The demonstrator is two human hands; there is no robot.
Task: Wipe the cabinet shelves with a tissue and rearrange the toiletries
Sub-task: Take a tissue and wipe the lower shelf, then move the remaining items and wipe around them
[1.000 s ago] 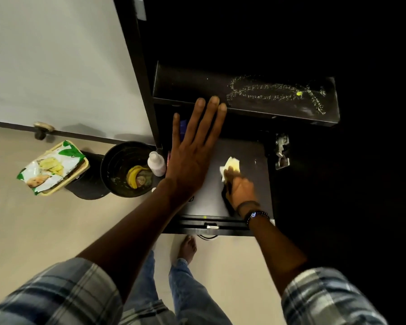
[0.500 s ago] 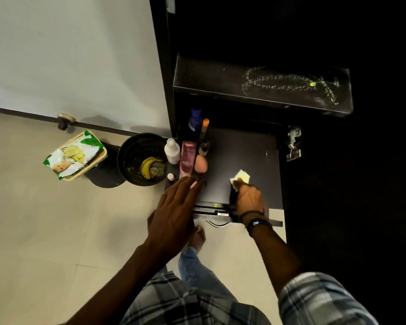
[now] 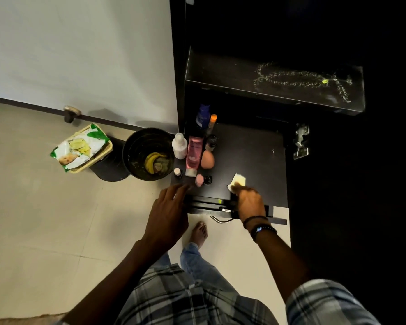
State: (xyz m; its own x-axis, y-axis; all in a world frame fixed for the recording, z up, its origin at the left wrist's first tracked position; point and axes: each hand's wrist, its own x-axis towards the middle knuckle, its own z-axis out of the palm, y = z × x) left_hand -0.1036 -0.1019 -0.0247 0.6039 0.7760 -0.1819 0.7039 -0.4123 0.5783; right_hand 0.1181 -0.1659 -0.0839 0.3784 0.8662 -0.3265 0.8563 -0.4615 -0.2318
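down at the front of the lower shelf, the right hand presses a crumpled tissue onto the dark board, fingers curled over it. the left hand holds nothing, its fingers loosely bent, tips at the shelf's front left corner. toiletries crowd the left side: a white bottle, a pink tube, a peach makeup sponge, and a blue bottle farther back. a string of beads lies on the upper shelf. a black bin stands on the floor just beside the cabinet.
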